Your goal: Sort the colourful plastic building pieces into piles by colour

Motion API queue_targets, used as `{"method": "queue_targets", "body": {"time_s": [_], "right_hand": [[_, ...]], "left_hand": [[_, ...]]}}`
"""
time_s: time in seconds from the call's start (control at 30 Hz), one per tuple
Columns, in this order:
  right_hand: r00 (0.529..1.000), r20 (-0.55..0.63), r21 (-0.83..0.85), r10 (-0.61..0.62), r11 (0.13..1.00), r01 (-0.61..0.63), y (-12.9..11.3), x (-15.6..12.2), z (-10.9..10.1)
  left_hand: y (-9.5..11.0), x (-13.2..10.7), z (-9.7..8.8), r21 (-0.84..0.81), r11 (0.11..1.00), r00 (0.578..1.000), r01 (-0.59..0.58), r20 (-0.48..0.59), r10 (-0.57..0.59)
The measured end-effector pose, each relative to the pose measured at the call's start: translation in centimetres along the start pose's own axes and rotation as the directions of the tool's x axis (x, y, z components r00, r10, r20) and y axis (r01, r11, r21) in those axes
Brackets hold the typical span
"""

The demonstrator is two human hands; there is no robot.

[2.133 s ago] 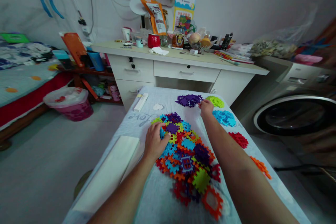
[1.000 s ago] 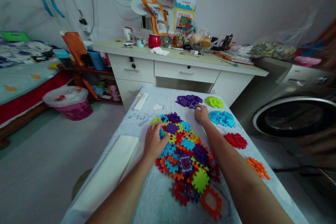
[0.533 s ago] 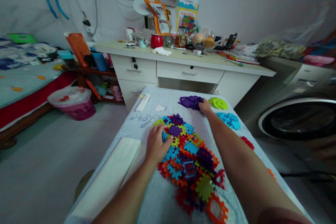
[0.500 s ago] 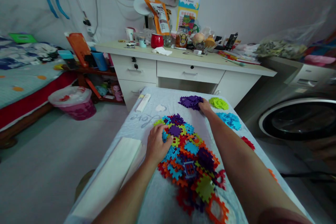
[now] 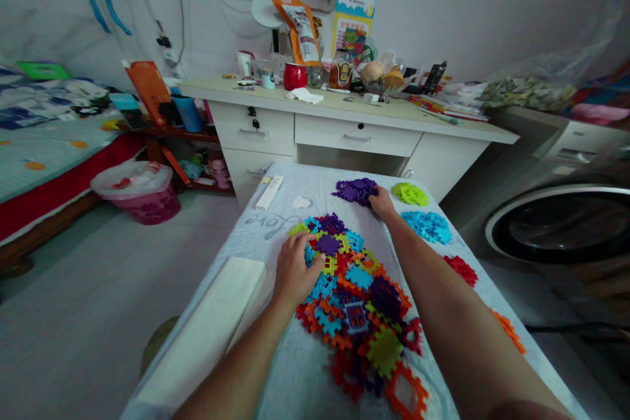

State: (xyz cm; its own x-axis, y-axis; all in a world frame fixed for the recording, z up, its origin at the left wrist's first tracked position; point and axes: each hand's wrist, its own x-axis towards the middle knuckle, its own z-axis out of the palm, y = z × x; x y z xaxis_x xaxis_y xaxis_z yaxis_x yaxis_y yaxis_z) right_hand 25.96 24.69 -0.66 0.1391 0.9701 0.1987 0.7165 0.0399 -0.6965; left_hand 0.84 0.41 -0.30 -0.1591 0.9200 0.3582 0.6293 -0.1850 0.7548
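Observation:
A mixed heap of notched plastic interlocking tiles (image 5: 358, 277) in purple, blue, lime, red and orange lies down the middle of the cloth-covered table (image 5: 315, 177). My left hand (image 5: 298, 269) rests at the heap's left side with fingers apart, thumb and fingertips touching tiles there. Farther back is a pile of purple interlocking tiles (image 5: 355, 191). My right hand (image 5: 381, 202) closes its fingers on the right edge of that pile; its fingertips are partly hidden. A purple tile (image 5: 327, 245) lies flat near my left fingertips.
Along the table's right side are piles of lime tiles (image 5: 410, 193), blue tiles (image 5: 427, 228), red tiles (image 5: 461, 270) and orange tiles (image 5: 509, 331). A long white box (image 5: 270, 193) and a folded white sheet (image 5: 211, 321) lie on the left. A desk (image 5: 354, 111) stands behind.
My right hand and forearm have shifted slightly left, and the purple pile's edge with them. More of the red and orange piles shows. My left hand has stayed in place.

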Motion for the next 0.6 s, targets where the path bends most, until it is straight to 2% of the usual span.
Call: {"method": "queue_targets", "body": {"time_s": [0.17, 0.33, 0.4, 0.47, 0.6], "right_hand": [[0.997, -0.069, 0.016, 0.019, 1.0, -0.017, 0.3, -1.5, -1.0], [0.998, -0.059, 0.04, -0.025, 0.999, 0.027, 0.4, -4.5, -2.1], [0.998, -0.007, 0.055, -0.068, 0.996, 0.068, 0.1, -5.8, -2.6], [0.986, 0.104, 0.096, -0.128, 0.988, 0.118, -0.5, -7.2, -3.1], [0.894, 0.343, 0.179, -0.287, 0.955, 0.238, -2.3, -9.7, -3.4]], "left_hand": [[-0.1, 0.0, 0.0, -0.008, 1.0, 1.0, -0.009, -0.012, 0.008], [-0.1, 0.0, 0.0, -0.006, 1.0, 1.0, -0.014, -0.022, 0.014], [-0.1, 0.0, 0.0, -0.002, 1.0, 1.0, -0.019, -0.016, 0.019], [-0.1, 0.0, 0.1, 0.001, 1.0, 1.0, -0.019, -0.01, 0.019], [-0.3, 0.0, 0.2, -0.007, 1.0, 0.999, -0.028, -0.031, 0.027]]}}
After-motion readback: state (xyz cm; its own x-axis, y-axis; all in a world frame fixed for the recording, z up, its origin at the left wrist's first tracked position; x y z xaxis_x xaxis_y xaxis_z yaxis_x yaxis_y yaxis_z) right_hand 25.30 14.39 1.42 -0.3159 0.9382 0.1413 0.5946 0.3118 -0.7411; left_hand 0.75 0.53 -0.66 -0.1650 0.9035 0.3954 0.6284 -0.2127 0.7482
